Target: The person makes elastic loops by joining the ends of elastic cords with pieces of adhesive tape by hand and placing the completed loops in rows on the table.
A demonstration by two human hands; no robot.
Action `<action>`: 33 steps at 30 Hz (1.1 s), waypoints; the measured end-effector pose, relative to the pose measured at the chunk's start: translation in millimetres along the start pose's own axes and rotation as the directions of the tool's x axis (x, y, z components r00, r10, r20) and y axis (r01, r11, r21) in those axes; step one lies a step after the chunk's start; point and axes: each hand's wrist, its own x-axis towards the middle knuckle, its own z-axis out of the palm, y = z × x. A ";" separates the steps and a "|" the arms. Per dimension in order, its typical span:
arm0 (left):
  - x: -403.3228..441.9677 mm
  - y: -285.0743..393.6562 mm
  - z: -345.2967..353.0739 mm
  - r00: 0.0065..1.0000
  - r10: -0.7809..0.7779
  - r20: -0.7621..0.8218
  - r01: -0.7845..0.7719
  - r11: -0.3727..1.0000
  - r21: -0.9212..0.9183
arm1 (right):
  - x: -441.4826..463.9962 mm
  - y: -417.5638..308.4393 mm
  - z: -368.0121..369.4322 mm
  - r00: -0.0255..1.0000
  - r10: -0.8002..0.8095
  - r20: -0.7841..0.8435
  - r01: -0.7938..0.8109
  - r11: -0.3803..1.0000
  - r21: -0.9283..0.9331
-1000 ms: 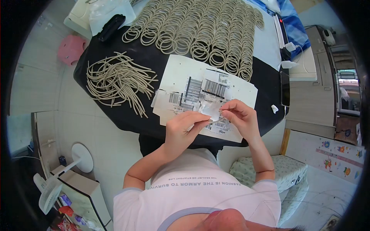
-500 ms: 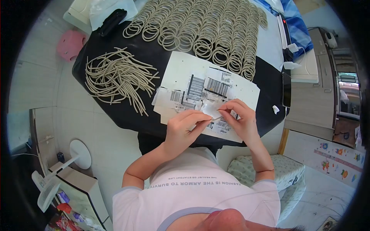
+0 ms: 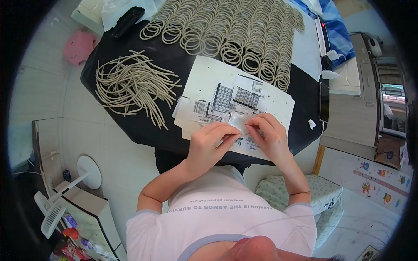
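Observation:
My left hand point(image 3: 214, 140) is closed in a pinch just over the front of a cream board point(image 3: 200, 78) covered with printed barcode labels point(image 3: 223, 96). Thumb and forefinger of my right hand point(image 3: 271, 135) are pinched too, a short way from the left fingertips. Whatever sits between either pair of fingertips is too small to make out. A shiny white scrap point(image 3: 236, 121), like crumpled film or paper, lies on the board right behind the fingers. Left of the board is a loose heap of beige cord pieces point(image 3: 135, 85).
Rows of beige cord rings point(image 3: 213, 26) cover the back of the black tabletop point(image 3: 172, 61). A black case point(image 3: 128, 21) lies at the back left. On the right are a phone point(image 3: 324, 101), a white crumpled bit point(image 3: 311, 125) and a power strip point(image 3: 323, 39). A white fan point(image 3: 89, 173) stands on the floor.
My right fingertips have shifted slightly while staying pinched. The left hand keeps almost the same place. The whole view has tilted a little; the cords and rings lie as before.

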 end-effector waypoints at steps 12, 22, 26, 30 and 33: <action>-0.5 -2.4 1.1 1.000 0.019 0.000 -0.019 1.000 0.002 | 1.9 -2.0 1.0 0.999 -0.040 0.003 0.040 0.997 -0.066; 0.1 -4.1 0.3 1.000 0.009 -0.004 -0.009 0.997 -0.083 | 1.3 -3.5 1.9 1.000 -0.014 -0.008 0.013 0.999 -0.050; 0.2 -4.3 0.3 1.000 0.015 -0.016 -0.017 0.994 -0.104 | 2.1 -5.1 1.2 0.999 -0.033 -0.001 0.033 0.997 -0.066; -0.1 -3.7 -2.8 0.998 -0.054 0.018 0.056 0.986 -0.160 | 0.8 -10.5 -1.8 0.996 0.093 -0.004 -0.092 0.993 0.073; 0.4 -4.2 -6.2 0.991 -0.126 0.048 0.134 0.961 -0.240 | 1.2 -14.0 -9.2 0.989 0.147 0.016 -0.146 0.960 0.239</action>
